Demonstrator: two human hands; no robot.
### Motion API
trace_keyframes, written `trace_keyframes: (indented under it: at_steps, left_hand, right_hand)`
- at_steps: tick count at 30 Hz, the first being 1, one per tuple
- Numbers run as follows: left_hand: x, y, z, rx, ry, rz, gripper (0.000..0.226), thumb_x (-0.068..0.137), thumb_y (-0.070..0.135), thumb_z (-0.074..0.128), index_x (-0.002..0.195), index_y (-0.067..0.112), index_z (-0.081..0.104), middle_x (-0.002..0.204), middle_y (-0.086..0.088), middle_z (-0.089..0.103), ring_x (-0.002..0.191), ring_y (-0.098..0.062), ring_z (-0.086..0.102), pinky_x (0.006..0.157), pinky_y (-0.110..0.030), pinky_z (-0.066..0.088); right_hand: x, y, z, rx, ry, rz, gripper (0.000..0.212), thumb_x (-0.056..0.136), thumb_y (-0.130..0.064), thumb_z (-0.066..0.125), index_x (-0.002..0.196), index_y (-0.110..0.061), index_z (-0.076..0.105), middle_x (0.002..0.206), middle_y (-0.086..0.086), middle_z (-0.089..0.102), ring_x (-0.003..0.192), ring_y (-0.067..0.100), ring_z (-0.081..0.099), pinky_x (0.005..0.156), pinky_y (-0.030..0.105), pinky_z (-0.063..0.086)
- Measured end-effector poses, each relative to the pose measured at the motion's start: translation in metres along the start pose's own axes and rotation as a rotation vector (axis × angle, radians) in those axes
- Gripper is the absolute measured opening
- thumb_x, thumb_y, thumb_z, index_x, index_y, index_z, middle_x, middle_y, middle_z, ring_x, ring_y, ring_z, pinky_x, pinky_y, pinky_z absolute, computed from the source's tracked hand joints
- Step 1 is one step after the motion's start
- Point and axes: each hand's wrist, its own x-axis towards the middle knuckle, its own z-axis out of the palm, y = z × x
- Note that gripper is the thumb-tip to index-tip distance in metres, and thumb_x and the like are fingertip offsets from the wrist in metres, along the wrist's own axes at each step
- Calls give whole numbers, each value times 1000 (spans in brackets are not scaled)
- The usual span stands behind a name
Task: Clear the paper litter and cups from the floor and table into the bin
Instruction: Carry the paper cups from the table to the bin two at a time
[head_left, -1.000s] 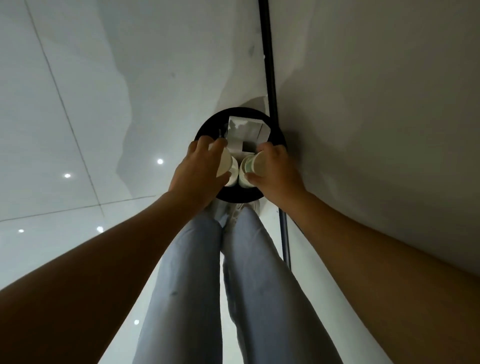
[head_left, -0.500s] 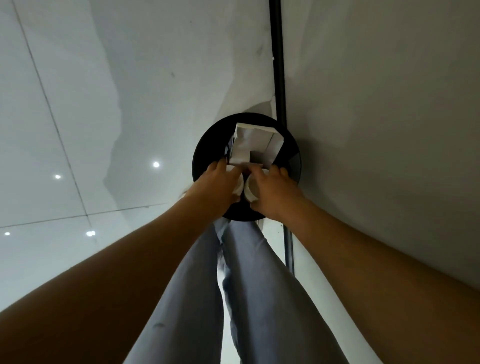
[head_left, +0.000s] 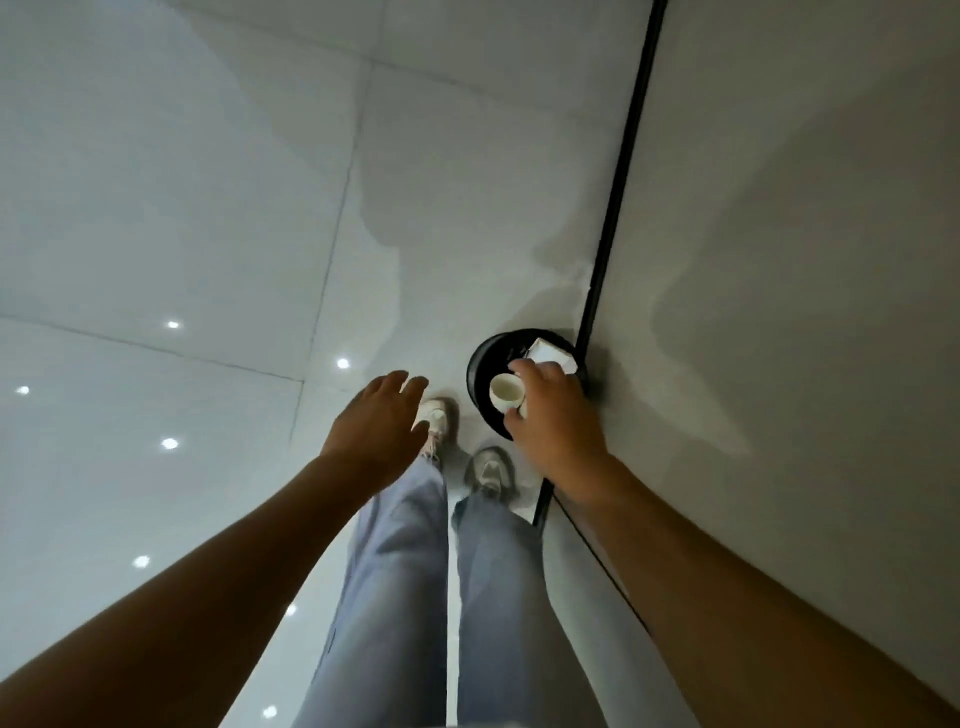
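I see the right hand grasping a white cup over the black bin at one o'clock; left hand released, fingers spread, holding nothing.

A glossy pale tiled floor spread to the left, crossed by thin grout lines and dotted with small reflected ceiling lights. A plain grey wall rose on the right, edged by a black strip.
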Motion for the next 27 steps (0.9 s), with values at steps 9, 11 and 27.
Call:
trace_keyframes:
  at_steps: [9,11,27]
  left_hand:
    - [-167,-64,-79,-180,290,-216,52,95,31,51,142,15,37,141,-7,44,129,-24,41,101,-33,39]
    - [-206,-103,-90,-222,348,-283,50,95,31,50,141,15,38,140,-6,45,128,-24,40,101,-32,39]
    - [-473,-423,-104,-485,615,-880,51,95,32,48,141,15,36,137,-7,45,123,-24,43,99,-31,38]
  right_hand:
    - [-71,-200,-42,-312,-10,-362,53,93,-29,54,142,-24,34,139,8,43,121,30,43,91,39,44]
    - [-83,-253,-29,-358,-27,-425,53,93,-30,54,142,-25,34,138,7,43,121,29,42,92,39,44]
    - [-167,-660,147,-626,-228,-964,58,92,-31,55,144,-25,30,139,7,41,123,28,41,95,39,42]
